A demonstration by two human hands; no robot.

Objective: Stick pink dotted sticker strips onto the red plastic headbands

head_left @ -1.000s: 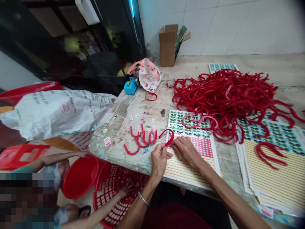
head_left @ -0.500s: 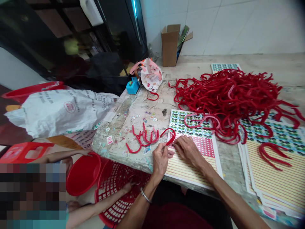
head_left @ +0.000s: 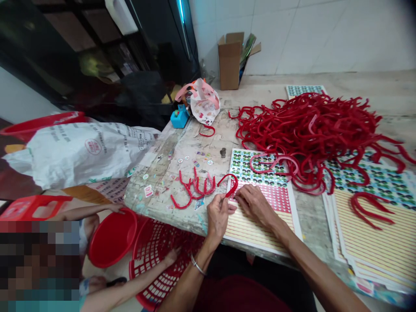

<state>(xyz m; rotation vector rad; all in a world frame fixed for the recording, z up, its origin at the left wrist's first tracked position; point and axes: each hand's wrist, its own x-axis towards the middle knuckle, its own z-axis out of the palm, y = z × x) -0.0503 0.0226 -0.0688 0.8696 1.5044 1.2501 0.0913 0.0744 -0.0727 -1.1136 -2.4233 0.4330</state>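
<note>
My left hand pinches one end of a red curved strip, whose hooked part rises above my fingers. Close beside it, my right hand has its fingers bunched over the left side of a sticker sheet. Whatever those fingertips hold is hidden. The sheet has green-and-blue eye-like prints at the top, rows of small pinkish-red shapes in the middle and yellow bands with red lines below. Several more red curved strips lie on the table left of my hands.
A large heap of red strips covers the table's back right, beside stacked sticker sheets. A blue tape dispenser, plastic bag and cardboard box stand behind. Another person's hand reaches into a red basket below, near a red basin.
The whole view has shifted slightly. My hands and the held strip stay almost the same. The other person's arm in the basket has moved a little.
</note>
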